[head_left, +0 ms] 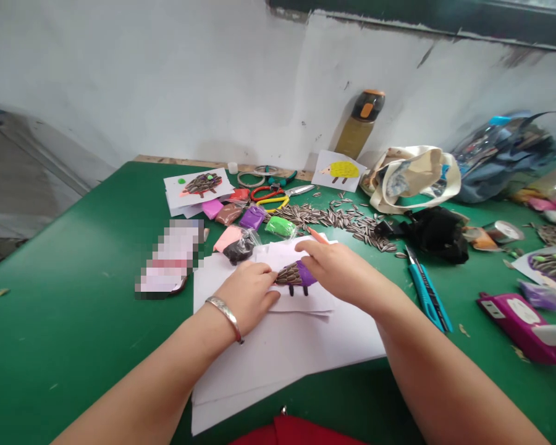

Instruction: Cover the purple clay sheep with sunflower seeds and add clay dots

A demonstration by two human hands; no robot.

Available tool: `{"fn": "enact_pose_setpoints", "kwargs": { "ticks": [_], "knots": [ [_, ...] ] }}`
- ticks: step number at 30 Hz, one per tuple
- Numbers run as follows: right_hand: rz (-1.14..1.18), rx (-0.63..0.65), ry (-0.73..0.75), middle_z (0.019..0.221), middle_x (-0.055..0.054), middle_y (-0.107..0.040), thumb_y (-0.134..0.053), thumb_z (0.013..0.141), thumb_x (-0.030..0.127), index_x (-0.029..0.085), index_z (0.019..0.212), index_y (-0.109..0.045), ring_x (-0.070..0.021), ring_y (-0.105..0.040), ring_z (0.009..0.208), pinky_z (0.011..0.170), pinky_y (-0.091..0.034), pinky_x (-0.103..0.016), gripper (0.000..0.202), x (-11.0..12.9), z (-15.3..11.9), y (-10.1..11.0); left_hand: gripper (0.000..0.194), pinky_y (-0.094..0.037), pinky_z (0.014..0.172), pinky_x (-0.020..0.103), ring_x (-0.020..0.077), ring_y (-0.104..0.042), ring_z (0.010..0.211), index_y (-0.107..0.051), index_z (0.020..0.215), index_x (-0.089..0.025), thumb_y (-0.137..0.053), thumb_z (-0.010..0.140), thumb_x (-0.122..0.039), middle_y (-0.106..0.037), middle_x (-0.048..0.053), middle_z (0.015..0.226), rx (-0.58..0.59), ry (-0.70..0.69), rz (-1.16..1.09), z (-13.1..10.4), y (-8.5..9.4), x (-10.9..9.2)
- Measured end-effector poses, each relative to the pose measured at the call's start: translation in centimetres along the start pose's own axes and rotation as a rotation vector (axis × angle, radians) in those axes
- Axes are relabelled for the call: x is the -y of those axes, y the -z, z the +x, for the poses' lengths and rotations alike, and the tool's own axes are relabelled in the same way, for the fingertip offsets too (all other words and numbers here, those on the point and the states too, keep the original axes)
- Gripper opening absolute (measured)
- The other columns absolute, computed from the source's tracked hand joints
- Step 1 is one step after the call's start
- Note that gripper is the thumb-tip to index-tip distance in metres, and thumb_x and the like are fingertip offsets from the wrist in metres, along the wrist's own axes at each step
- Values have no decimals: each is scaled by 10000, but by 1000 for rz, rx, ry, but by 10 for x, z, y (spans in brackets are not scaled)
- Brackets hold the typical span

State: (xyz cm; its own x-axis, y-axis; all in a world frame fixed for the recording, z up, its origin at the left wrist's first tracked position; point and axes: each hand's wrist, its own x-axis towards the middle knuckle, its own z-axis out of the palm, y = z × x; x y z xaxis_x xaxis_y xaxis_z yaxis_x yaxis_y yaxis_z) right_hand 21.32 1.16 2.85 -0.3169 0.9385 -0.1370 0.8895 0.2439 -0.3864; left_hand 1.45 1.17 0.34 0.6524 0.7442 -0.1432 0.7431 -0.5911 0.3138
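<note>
My left hand [250,298], with a silver bracelet at its wrist, lies over small white paper sheets [301,304]. Its fingertips reach the left end of a hedgehog figure [290,274] made of purple clay, rows of sunflower seeds and black legs. From the right, my right hand [338,267] bends over the figure's purple end, fingers curled together; anything between the fingertips is hidden. An orange, pencil-like piece [318,235] shows just behind that hand. Large white sheets [259,377] lie beneath. Loose sunflower seeds [352,219] are heaped beyond my hands.
Bagged clay in several colours, such as purple [252,217] and green [281,227], sits behind the papers. Scissors [301,190] lie further back. A pixelated phone-like object [169,259] is left; a blue utility knife [429,293] and a magenta case [523,327] are right. A bottle [359,127] stands by the wall.
</note>
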Motion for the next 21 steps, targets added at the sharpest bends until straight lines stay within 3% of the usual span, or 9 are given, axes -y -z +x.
{"fn": "enact_pose_setpoints", "kwargs": {
  "ticks": [3, 5, 9, 12, 16, 21],
  "knots": [
    [133, -64, 3, 630, -42, -565, -290, 962, 282, 243, 894, -627, -276, -470, 1270, 764, -457, -325, 346, -6, -6, 1, 198, -437, 805, 357, 220, -594, 853, -669, 897, -137, -484, 901, -205, -674, 74, 899, -52, -12, -41, -2, 1, -1],
    [199, -92, 46, 623, -37, -559, -290, 966, 283, 243, 861, -630, -265, -430, 1307, 836, -460, -355, 358, -7, -10, -3, 213, -442, 794, 346, 215, -606, 858, -679, 896, -160, -475, 908, -219, -689, 61, 890, -136, -27, -123, -4, 2, -3],
    [420, -299, 53, 827, -37, -672, -324, 970, 292, 252, 1170, -579, -229, -452, 1284, 1018, -388, -438, 327, 3, -19, -24, 212, -451, 809, 326, 199, -620, 881, -699, 897, -193, -498, 889, -258, -712, 38, 923, -280, -52, -406, -8, 3, -12],
    [634, -458, 75, 1157, -44, -644, -333, 980, 310, 307, 1299, -504, -197, -517, 1207, 1012, -422, -416, 362, 24, -23, -43, 224, -479, 760, 313, 188, -633, 820, -702, 890, -175, -530, 859, -315, -718, 35, 885, -209, -1, -774, -8, 2, -18],
    [720, -458, 188, 1291, -46, -543, -343, 983, 302, 327, 1261, -563, -183, -496, 1219, 1054, -403, -408, 355, 46, -25, -60, 189, -497, 662, 284, 168, -626, 700, -674, 708, -118, -680, 712, -307, -685, 38, 702, -18, 102, -1337, -6, -2, -19],
    [653, -420, 137, 1356, -75, -466, -348, 977, 286, 303, 1249, -590, -213, -385, 1319, 1088, -359, -440, 364, 41, -24, -63, 163, -501, 681, 271, 142, -619, 686, -693, 667, -94, -766, 603, -225, -675, 43, 677, 38, 193, -1565, -3, -7, -22]
  ]
}}
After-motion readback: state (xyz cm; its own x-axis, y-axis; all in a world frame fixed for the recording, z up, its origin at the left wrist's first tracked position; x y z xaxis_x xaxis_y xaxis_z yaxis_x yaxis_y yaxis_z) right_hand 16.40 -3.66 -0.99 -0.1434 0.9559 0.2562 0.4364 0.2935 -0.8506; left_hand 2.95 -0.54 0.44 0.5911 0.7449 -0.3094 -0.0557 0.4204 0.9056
